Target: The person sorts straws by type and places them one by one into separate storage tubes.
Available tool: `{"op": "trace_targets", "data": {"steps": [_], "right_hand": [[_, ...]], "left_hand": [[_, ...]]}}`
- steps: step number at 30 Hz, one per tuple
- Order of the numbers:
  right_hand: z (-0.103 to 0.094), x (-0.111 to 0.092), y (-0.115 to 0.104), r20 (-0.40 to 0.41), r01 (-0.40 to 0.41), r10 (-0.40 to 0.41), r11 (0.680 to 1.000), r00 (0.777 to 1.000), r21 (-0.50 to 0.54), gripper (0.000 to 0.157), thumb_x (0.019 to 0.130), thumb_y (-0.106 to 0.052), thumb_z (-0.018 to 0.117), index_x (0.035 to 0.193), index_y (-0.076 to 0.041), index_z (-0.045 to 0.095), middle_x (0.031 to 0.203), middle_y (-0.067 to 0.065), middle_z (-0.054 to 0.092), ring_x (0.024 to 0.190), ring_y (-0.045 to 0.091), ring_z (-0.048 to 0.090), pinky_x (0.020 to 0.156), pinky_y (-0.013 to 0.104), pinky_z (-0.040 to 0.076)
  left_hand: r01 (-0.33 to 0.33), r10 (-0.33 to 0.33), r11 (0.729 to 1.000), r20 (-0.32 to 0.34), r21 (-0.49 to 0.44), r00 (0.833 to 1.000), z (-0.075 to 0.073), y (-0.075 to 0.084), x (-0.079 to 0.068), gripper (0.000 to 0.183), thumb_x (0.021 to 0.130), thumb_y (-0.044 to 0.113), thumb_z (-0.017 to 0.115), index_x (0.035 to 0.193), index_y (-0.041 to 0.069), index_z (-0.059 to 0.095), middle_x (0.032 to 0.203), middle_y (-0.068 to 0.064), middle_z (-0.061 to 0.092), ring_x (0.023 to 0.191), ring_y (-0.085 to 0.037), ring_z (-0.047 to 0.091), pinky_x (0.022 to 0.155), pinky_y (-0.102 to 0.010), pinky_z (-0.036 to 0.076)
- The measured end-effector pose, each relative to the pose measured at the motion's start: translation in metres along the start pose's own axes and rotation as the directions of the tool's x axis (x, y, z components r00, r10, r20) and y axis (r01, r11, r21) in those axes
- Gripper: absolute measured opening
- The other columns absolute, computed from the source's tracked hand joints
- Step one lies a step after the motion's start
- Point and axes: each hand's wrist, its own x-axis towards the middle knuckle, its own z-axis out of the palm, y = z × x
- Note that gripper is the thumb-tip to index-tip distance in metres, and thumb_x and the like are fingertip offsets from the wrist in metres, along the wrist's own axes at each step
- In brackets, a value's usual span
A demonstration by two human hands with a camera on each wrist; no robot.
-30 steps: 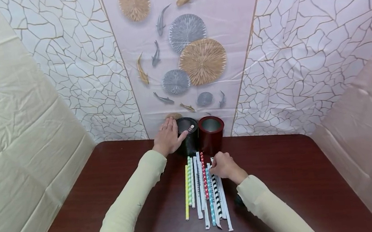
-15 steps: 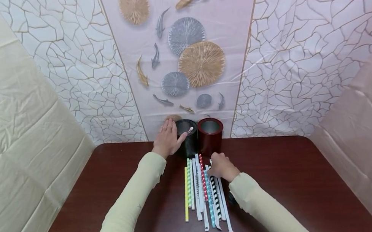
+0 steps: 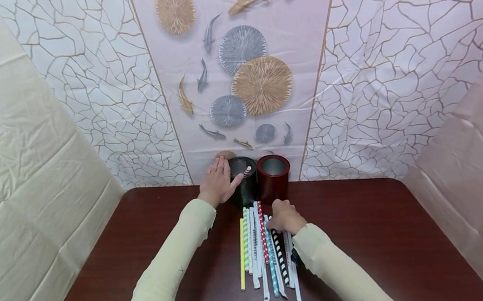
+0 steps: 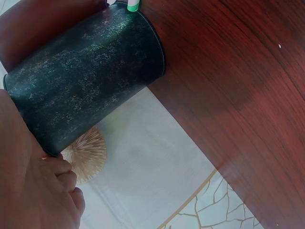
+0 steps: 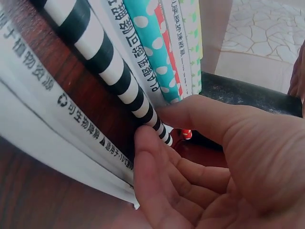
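- One black-and-white striped straw (image 5: 116, 69) is pinched between your right hand's (image 3: 287, 216) thumb and forefinger, its length among the row on the table (image 3: 352, 262).
- Neighbours could get dragged or rolled if your fingertips catch them: a teal dotted straw (image 5: 151, 45) and a wrapped straw (image 5: 62, 105) lie close.
- Your left hand (image 3: 218, 180) rests, fingers extended, against the black cup (image 3: 250, 193); pushing hard could shift it.
- The red cup (image 3: 275, 186) stands just beyond your right hand.

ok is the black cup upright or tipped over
Upright: in the head view, the black cup has its mouth on top, a straw showing in it.
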Motion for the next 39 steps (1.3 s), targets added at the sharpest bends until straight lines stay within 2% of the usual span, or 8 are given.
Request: {"op": "trace_targets", "data": {"steps": [7, 14, 18, 22, 26, 33, 36, 39], "right_hand": [[-0.003, 0.003, 0.004, 0.016, -0.02, 0.02, 1.0, 1.0, 0.022, 0.024, 0.088, -0.019, 0.084, 0.093, -0.003, 0.066, 0.068, 0.01, 0.067, 0.056, 0.02, 0.066, 0.053, 0.031, 0.052], [-0.012, 0.001, 0.006, -0.01, 0.006, -0.005, 0.999, 1.0, 0.038, 0.025, 0.088, -0.019, 0.084, 0.095, -0.003, 0.066, 0.067, 0.009, 0.069, 0.056, 0.019, 0.067, 0.057, 0.03, 0.053], [-0.018, -0.001, 0.006, -0.014, 0.012, -0.011, 0.999, 1.0, 0.032, 0.022, 0.089, -0.02, 0.083, 0.084, -0.004, 0.069, 0.065, 0.008, 0.07, 0.056, 0.019, 0.069, 0.062, 0.03, 0.054], [-0.025, -0.003, 0.004, -0.026, 0.024, -0.024, 1.0, 0.999, 0.016, 0.029, 0.091, -0.023, 0.082, 0.07, -0.007, 0.071, 0.061, 0.006, 0.07, 0.057, 0.019, 0.071, 0.07, 0.034, 0.057], [-0.036, -0.009, 0.0, -0.056, 0.056, -0.057, 0.998, 0.997, -0.018, 0.035, 0.092, -0.024, 0.081, 0.063, -0.009, 0.07, 0.059, 0.004, 0.07, 0.058, 0.018, 0.07, 0.076, 0.037, 0.057], [-0.064, -0.023, -0.011, -0.096, 0.135, -0.138, 0.99, 0.986, -0.034, 0.038, 0.094, -0.022, 0.078, 0.06, -0.006, 0.07, 0.064, 0.009, 0.073, 0.058, 0.016, 0.066, 0.067, 0.034, 0.053], [-0.076, -0.026, -0.017, -0.106, 0.167, -0.172, 0.985, 0.979, -0.047, 0.037, 0.094, -0.022, 0.077, 0.063, -0.003, 0.073, 0.062, 0.008, 0.072, 0.056, 0.016, 0.065, 0.062, 0.031, 0.051], [-0.088, -0.03, -0.024, -0.121, 0.196, -0.202, 0.979, 0.972, -0.06, 0.042, 0.094, -0.021, 0.077, 0.057, -0.005, 0.069, 0.056, 0.003, 0.07, 0.052, 0.017, 0.063, 0.057, 0.029, 0.046]], "left_hand": [[-0.001, 0.001, 1.0, 0.009, 0.012, 1.0, -0.001, 0.0, 0.0, 0.086, 0.112, 0.062, 0.02, 0.168, -0.003, 0.015, 0.177, -0.021, 0.012, 0.167, -0.034, 0.01, 0.136, -0.046, 0.015], [-0.004, 0.004, 1.0, -0.002, 0.011, 1.0, -0.001, 0.0, -0.001, 0.086, 0.112, 0.062, 0.02, 0.168, -0.003, 0.016, 0.177, -0.022, 0.012, 0.167, -0.034, 0.01, 0.136, -0.046, 0.014], [-0.006, 0.006, 1.0, -0.01, 0.014, 1.0, -0.002, 0.001, -0.001, 0.086, 0.112, 0.062, 0.021, 0.167, -0.003, 0.016, 0.177, -0.022, 0.012, 0.167, -0.034, 0.011, 0.136, -0.047, 0.015], [-0.002, 0.002, 1.0, -0.011, 0.007, 1.0, -0.002, 0.001, -0.002, 0.085, 0.112, 0.061, 0.022, 0.167, -0.003, 0.017, 0.177, -0.022, 0.013, 0.167, -0.034, 0.011, 0.136, -0.046, 0.015], [0.0, 0.0, 1.0, -0.011, 0.007, 1.0, -0.002, 0.002, -0.003, 0.085, 0.112, 0.061, 0.023, 0.167, -0.003, 0.017, 0.177, -0.022, 0.014, 0.167, -0.034, 0.012, 0.136, -0.046, 0.015], [-0.008, 0.008, 1.0, -0.011, -0.004, 1.0, -0.003, 0.003, -0.003, 0.085, 0.112, 0.06, 0.024, 0.167, -0.004, 0.017, 0.177, -0.023, 0.014, 0.166, -0.035, 0.012, 0.136, -0.046, 0.015], [-0.011, 0.011, 1.0, -0.014, -0.003, 1.0, -0.003, 0.002, -0.002, 0.085, 0.112, 0.06, 0.024, 0.167, -0.005, 0.017, 0.177, -0.023, 0.014, 0.166, -0.035, 0.013, 0.135, -0.047, 0.015], [-0.011, 0.011, 1.0, -0.013, -0.004, 1.0, -0.003, 0.002, -0.002, 0.085, 0.112, 0.06, 0.023, 0.167, -0.005, 0.017, 0.177, -0.023, 0.014, 0.166, -0.035, 0.012, 0.135, -0.047, 0.015]]}}
